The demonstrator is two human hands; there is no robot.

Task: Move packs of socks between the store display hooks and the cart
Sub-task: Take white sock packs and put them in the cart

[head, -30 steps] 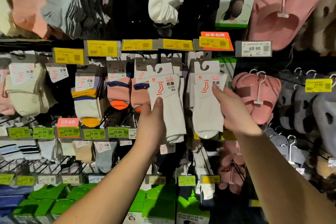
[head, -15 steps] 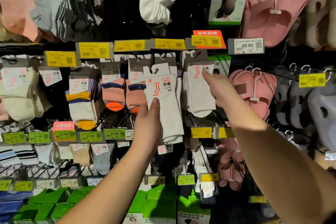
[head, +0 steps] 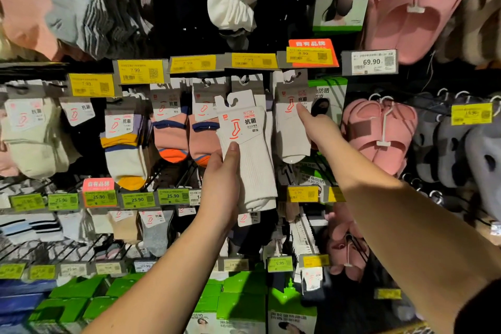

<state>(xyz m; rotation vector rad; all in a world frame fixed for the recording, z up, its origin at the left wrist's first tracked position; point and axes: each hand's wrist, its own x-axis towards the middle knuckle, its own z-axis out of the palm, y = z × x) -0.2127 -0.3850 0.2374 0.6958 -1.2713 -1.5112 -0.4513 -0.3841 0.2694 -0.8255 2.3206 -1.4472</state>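
Note:
My left hand [head: 221, 184] grips a pack of white socks [head: 250, 160] in front of the display, thumb on its front, the card hook at its top free of any peg. My right hand [head: 315, 127] holds a second white sock pack [head: 291, 130], which hangs on a display hook under a yellow price tag [head: 309, 55]. My thumb lies on its card label and the fingers are hidden behind it. The cart is out of view.
Striped and pink sock packs [head: 170, 133] hang to the left on the same row. Pink slippers [head: 379, 133] hang to the right, grey ones beyond. Green boxes [head: 238, 298] fill the bottom shelf. Price tag rails run across each row.
My right hand has pushed its white pack up and back onto the hook and slid up to the card. My left hand keeps its pack in about the same place.

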